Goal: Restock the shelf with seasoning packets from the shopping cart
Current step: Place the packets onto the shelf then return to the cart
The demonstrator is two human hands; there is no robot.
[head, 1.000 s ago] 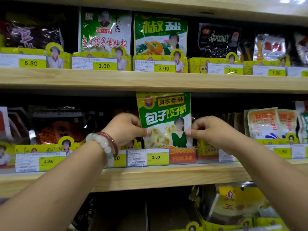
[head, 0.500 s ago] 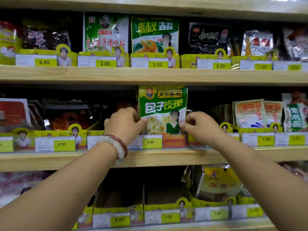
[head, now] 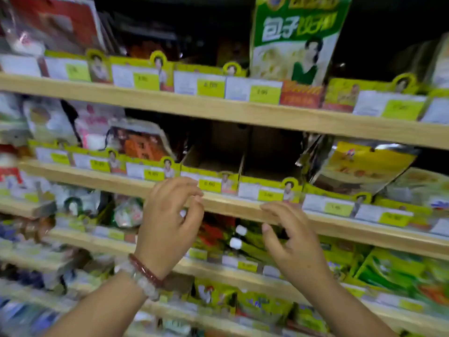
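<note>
Both hands are in front of the shelves and hold nothing. The left hand (head: 167, 222) has its fingers loosely bent and a little spread, with the fingertips close to the front edge of the middle shelf (head: 233, 207); whether they touch the wood I cannot tell, because the picture is blurred. On its wrist sit a dark red bracelet (head: 145, 271) and a pale bead bracelet (head: 143, 285). The right hand (head: 294, 242) is just beside it to the right, also relaxed and half open, the thumb apart from the fingers, and its fingertips lie near the same shelf edge.

The green seasoning packet (head: 294, 42) stands upright on the upper shelf (head: 218, 110), far above the hands, behind the row of yellow price tags (head: 211, 87). No hand touches it.

On the middle shelf, directly behind the hands, two brown cardboard trays (head: 243, 154) stand side by side. To the right of them a yellow packet (head: 359, 166) leans to the left. To the left are orange and pink packets (head: 136, 139). Lower shelves carry many green and yellow packets, too blurred to read.
</note>
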